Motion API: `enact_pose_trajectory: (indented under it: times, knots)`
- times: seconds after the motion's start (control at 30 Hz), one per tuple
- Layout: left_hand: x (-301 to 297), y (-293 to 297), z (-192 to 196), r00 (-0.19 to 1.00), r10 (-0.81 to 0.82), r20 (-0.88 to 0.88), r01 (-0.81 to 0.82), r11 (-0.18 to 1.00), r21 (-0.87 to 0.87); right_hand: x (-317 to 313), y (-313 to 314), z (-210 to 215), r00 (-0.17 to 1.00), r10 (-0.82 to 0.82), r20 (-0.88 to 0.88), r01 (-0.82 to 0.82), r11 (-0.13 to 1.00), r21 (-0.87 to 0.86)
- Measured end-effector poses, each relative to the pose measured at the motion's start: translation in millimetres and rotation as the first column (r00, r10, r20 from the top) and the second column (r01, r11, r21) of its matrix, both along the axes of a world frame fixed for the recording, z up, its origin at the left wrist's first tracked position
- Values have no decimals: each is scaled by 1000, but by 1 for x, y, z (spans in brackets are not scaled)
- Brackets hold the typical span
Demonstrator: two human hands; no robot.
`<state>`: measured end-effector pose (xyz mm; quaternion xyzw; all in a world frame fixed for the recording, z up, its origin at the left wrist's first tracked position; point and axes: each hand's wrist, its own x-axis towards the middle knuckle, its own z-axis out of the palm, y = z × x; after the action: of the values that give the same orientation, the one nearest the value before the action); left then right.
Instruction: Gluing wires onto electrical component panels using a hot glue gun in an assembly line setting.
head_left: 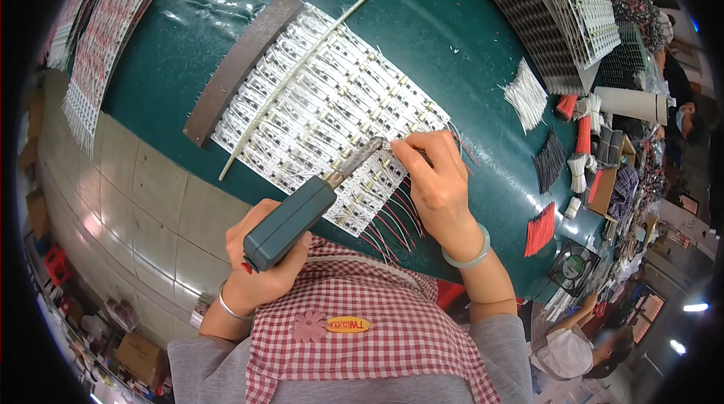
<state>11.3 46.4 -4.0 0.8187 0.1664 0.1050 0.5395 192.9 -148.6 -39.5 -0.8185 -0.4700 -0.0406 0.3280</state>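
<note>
Hands: left grips soldering iron, right pinches wire, hidden by fingers.

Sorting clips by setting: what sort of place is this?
Likely an electronics assembly workshop: the left hand holds a soldering iron over rows of light strips, with bundled cut wires on the green bench.

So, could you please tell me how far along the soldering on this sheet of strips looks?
Done: several red and black wires already hang from the strip sheet at its near edge. In hand: the left hand holds the soldering iron, tip beside the right hand. Left: bundles of loose wires lie unused.
</note>
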Motion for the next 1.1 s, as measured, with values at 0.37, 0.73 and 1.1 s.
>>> enact_pose_trajectory:
  times: [0.37, 0.73, 1.1]
  knots:
    - [0, 1, -1, 1000, -26, -15, 27, 999, 33, 3, 0, 0, 1000, 1, -7, -1, 1000, -2]
    - [-5, -1, 0, 999, 26, 22, -25, 999, -42, 2, 1, -2, 1000, -16, 14, 16, 1000, -2]
    - [-16, 1, 0, 999, 41, 6, -41, 998, -49, -11, 1, -3, 1000, 2, -6, -2, 999, 50]
